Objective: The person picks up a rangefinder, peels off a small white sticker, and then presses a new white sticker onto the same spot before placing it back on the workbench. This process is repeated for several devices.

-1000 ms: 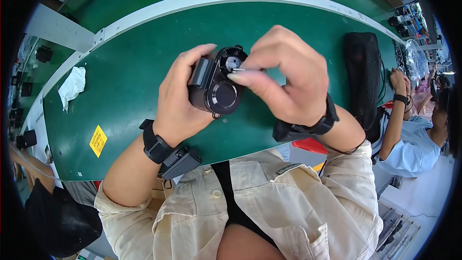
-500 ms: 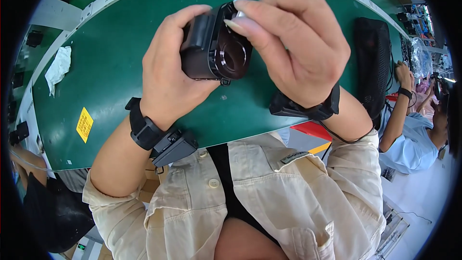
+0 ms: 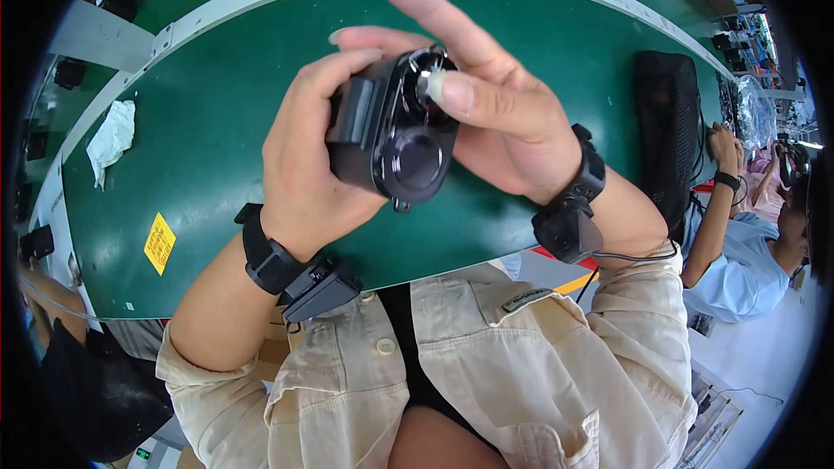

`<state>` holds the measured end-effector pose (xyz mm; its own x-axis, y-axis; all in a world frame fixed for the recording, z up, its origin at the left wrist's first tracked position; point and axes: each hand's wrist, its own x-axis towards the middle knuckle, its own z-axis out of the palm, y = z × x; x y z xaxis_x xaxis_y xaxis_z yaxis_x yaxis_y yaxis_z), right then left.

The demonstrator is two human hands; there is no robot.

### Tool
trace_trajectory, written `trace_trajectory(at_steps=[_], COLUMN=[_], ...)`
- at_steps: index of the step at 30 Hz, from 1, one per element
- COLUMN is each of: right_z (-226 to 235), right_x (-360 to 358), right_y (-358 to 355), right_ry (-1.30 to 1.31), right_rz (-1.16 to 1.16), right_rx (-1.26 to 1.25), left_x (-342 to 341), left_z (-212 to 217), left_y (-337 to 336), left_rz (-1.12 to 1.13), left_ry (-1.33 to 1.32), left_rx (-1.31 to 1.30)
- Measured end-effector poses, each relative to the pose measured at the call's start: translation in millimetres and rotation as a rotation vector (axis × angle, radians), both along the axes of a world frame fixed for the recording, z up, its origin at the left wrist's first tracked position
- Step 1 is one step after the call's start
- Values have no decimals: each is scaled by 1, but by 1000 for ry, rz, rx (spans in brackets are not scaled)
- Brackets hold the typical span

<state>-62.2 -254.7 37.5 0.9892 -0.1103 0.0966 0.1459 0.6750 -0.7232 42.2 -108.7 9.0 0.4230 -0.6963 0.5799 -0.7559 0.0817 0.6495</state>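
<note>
A black box-shaped device (image 3: 354, 159) with rounded ends is held above the table. Its glossy face (image 3: 415, 159) turns right and toward me, with a round lens-like disc low on it. My left hand (image 3: 306, 152) wraps round the device's left side and back, closed on it. At the upper part of the glossy face, the thumb of my right hand (image 3: 512, 126) presses, with a small silvery spot beside its tip that I cannot make out. The fingers of that hand stretch out spread, partly behind the device.
Below lies the green table (image 3: 217, 122), bearing a crumpled white wrapper (image 3: 111, 141) and a yellow label (image 3: 159, 243) at left. A black mesh pouch (image 3: 667, 130) with a cable lies at right. A co-worker's arm (image 3: 714, 217) shows beyond it.
My right hand has gone from a thumb-and-finger pinch at the device's top to spread fingers with the thumb on its face. The device sits slightly lower in view.
</note>
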Motion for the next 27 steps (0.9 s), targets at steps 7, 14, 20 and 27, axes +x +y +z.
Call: trace_trajectory(at_steps=[7, 14, 20, 27], right_z=[-5, 2, -2, -1], right_x=[6, 5, -2, -2], right_y=[3, -1, 4, -1], right_ry=[-33, -6, -22, -2], right_rz=[103, 105, -77, 53], right_rx=[217, -61, -465, -277], left_x=[-1, 1, 5, 3], left_z=[-4, -7, -1, 6], left_y=[-7, -1, 0, -3], left_rz=[-27, -70, -113, -220], left_ry=[59, 48, -13, 54], left_rx=[-93, -52, -22, -45])
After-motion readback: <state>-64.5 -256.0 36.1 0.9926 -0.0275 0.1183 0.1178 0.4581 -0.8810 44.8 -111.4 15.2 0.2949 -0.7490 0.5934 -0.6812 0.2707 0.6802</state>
